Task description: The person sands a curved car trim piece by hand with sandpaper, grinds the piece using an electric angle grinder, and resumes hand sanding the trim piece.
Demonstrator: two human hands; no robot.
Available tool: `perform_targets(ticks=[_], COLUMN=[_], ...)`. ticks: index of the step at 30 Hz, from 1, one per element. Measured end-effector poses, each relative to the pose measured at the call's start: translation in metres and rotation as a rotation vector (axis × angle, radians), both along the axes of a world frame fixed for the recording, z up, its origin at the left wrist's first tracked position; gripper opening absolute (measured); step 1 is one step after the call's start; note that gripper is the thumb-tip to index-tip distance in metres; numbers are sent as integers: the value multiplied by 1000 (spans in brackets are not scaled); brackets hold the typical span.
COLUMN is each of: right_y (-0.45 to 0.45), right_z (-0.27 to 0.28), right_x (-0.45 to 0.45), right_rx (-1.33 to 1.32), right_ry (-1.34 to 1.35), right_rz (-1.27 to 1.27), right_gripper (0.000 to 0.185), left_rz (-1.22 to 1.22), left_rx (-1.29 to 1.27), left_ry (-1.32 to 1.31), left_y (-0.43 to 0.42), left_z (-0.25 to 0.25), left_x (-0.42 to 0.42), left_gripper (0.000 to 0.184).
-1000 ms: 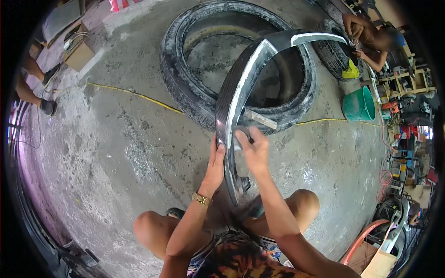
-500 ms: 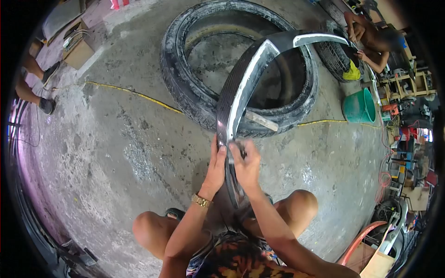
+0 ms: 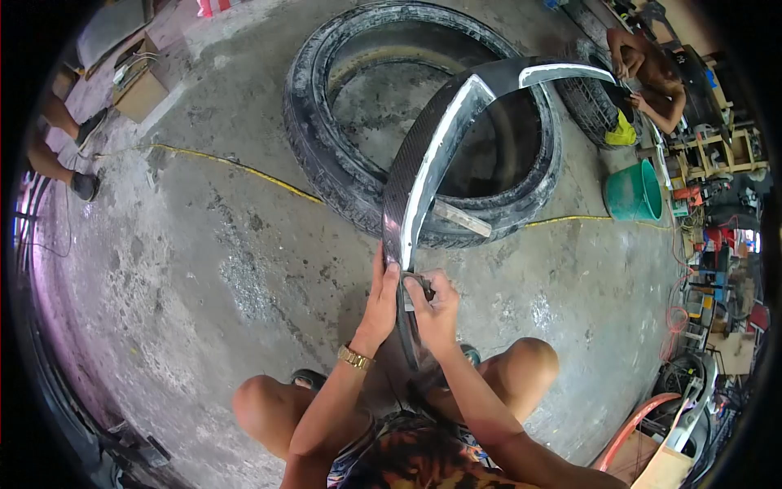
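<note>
Black trim [image 3: 417,145] between left hand [image 3: 380,308], clamped on it, and right hand [image 3: 438,310], gripping pad [image 3: 410,303].

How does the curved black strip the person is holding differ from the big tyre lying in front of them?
The curved strip is an open arch, while the big tyre is a full ring. The strip has bright white bands; the tyre has patchy pale grey smudges. The strip is gripped near its closer end by the left hand, whereas the tyre lies flat on the floor. Both are mostly dark.
</note>
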State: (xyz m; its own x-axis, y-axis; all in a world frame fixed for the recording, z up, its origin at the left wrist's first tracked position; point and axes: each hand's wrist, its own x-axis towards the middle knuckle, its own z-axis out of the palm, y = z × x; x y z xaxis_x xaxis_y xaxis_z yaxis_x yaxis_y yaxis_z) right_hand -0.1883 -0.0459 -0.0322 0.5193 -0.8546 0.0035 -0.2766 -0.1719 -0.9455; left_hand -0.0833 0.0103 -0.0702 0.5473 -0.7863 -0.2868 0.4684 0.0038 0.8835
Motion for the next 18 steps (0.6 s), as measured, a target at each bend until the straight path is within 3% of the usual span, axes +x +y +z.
perform_targets(ticks=[3,7,15,18], right_y=[-17,-3,-8,-1], right_z=[18,6,14,9], right_x=[20,-3,4,1], right_rx=[118,-75,32,-7], right_ry=[-30,79,88,26], right_rz=[-3,49,16,7], right_gripper=[10,10,10,11], left_rz=[-5,24,21,19], left_rx=[9,24,114,10], left_ry=[49,-11,-30,27], left_y=[9,0,10,3], left_z=[-2,5,-1,-15], left_x=[-15,-5,-16,-10], left_gripper=[65,67,68,69])
